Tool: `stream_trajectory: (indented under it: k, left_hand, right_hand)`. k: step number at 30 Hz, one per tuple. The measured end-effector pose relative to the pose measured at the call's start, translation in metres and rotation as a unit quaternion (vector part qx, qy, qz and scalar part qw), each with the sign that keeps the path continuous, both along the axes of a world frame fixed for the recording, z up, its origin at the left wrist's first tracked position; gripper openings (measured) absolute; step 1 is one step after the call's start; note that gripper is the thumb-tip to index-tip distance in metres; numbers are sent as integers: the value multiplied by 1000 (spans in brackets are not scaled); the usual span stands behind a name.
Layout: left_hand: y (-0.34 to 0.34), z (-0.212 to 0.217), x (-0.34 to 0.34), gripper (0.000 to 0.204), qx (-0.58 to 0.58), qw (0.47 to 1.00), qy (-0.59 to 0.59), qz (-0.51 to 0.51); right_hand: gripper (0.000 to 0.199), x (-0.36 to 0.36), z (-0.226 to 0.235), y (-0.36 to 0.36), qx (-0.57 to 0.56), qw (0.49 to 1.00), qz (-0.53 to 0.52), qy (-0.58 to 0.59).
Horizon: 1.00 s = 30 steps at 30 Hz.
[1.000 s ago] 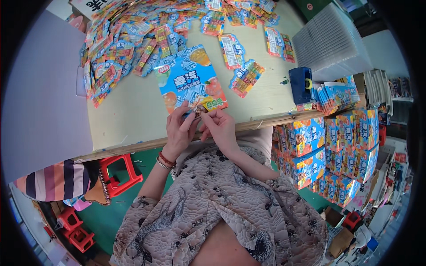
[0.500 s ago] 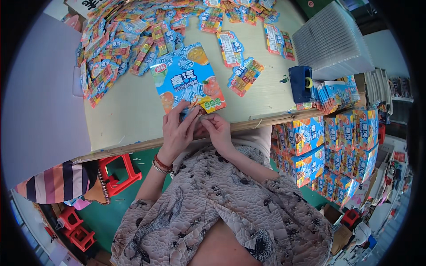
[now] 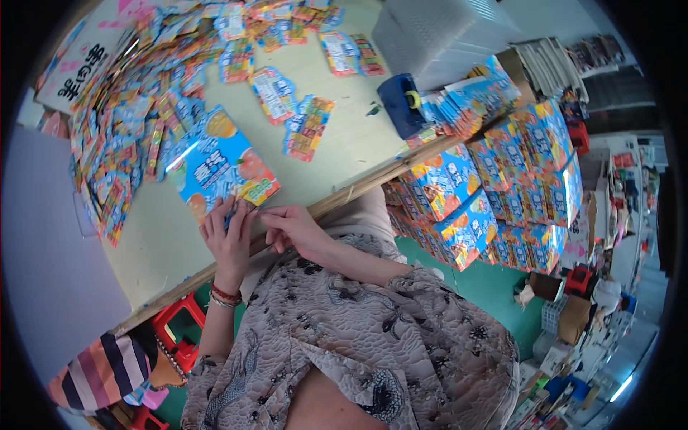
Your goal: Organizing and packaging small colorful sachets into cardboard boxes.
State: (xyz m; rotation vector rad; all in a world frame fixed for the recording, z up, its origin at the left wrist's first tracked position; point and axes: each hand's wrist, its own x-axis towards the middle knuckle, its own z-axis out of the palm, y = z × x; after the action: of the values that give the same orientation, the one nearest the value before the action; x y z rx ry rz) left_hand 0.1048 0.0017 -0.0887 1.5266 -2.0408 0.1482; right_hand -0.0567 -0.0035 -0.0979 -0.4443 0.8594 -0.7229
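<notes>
A flat blue box [image 3: 222,161] printed with fruit lies at the table's near edge, its near end toward me. My left hand [image 3: 229,236] is at that end, fingers curled against the box. Beside it my right hand [image 3: 297,229] has its thumb and forefinger closed at the box's near right corner; what they pinch is too small to make out. Two small card packs, one white-backed [image 3: 274,95] and one with coloured squares [image 3: 309,127], lie beyond the box to the right.
A large heap of similar packs [image 3: 129,129] covers the table's far left. To the right stand a dark blue tape dispenser [image 3: 402,107], a stack of clear plastic trays [image 3: 448,39] and blue packets [image 3: 476,100]. Packed boxes [image 3: 448,183] are stacked beyond the table edge. A red stool [image 3: 179,322] stands at lower left.
My view has turned, so the table and boxes appear shifted left and tilted. Both hands stay at the box's near end; the right hand's fingers have spread slightly behind the pinch.
</notes>
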Motion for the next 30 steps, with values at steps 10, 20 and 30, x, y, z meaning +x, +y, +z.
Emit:
stream_trajectory:
  k: [10,20,30]
  left_hand:
    - [5,0,-1,34,10,1000,-17,-3]
    - [-1,-22,46,56,221,807,547,17]
    - [66,20,-32,65,213,719,659,60]
  right_hand:
    - [24,-28,-5,-11,-126,954,-222,155]
    - [67,-16,-2,-117,-315,893,176,268]
    - [83,-78,55,-37,-312,943,87,79]
